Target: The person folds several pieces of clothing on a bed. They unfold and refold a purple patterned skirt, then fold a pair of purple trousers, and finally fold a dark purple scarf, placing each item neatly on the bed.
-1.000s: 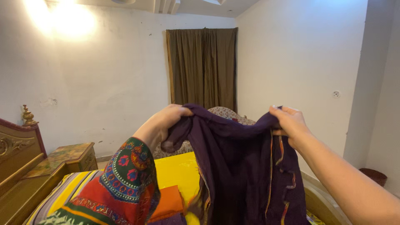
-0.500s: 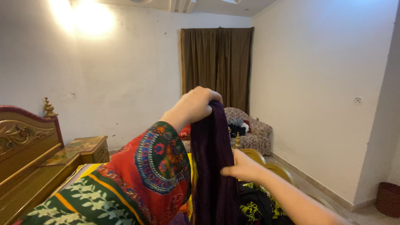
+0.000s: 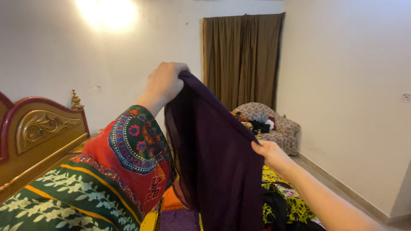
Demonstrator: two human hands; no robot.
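Nearest me: my left hand (image 3: 165,83), fingers closed over the top edge of the dark purple cloth garment (image 3: 214,171), raised above the bed; my right hand (image 3: 269,155) pinches its sloping edge lower down. The cloth hangs between, hiding the middle of the bed. Below: orange folded fabric (image 3: 171,201), yellow-and-black floral bedsheet (image 3: 291,201). Left: carved wooden headboard (image 3: 40,137). Far: patterned armchair (image 3: 280,128) heaped with clothes, brown curtain (image 3: 242,60). Since half a second ago, my left hand is higher and the cloth spread wider.
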